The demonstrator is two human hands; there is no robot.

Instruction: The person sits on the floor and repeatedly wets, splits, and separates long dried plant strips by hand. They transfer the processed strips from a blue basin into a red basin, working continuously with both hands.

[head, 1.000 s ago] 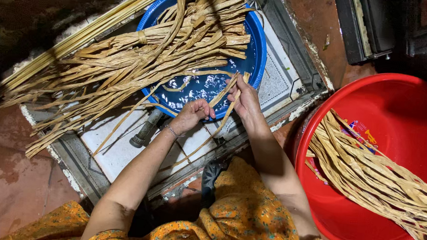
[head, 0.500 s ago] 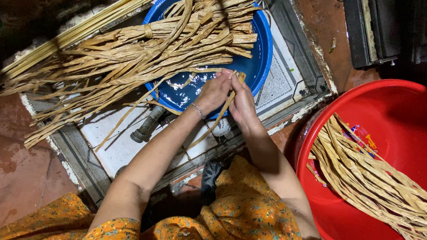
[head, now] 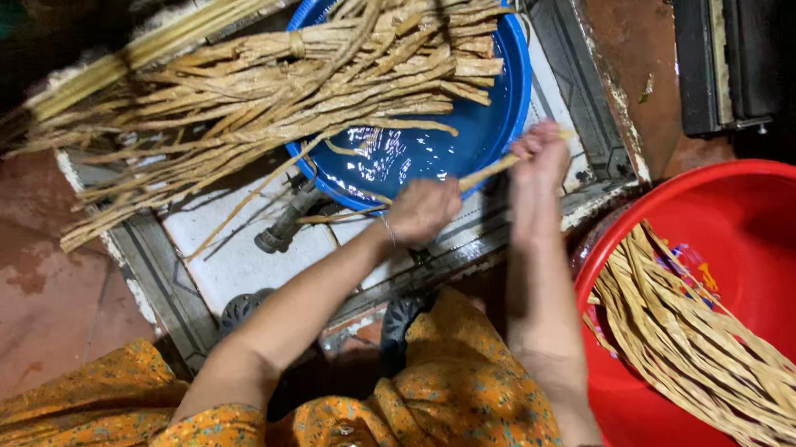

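Note:
My left hand [head: 422, 208] and my right hand [head: 538, 154] both grip one tan fibre strip [head: 486, 169], stretched between them over the near rim of a blue basin [head: 501, 119] holding water. The strip's loose end trails left past my left hand. A big bundle of the same wet tan strips [head: 268, 96] lies across the basin and spills out to the left. Both fists are closed around the strip.
A red tub [head: 692, 232] at the right holds more tan strips [head: 712, 353]. The basin stands on a white tiled slab [head: 231, 250] with a dark pipe fitting [head: 283, 227]. Pale sticks [head: 151, 47] lie at the upper left. Reddish floor [head: 16, 292] spreads at the left.
Both hands have shifted right and apart, pulling the strip out between them. The view has drifted so the red tub sits closer to centre.

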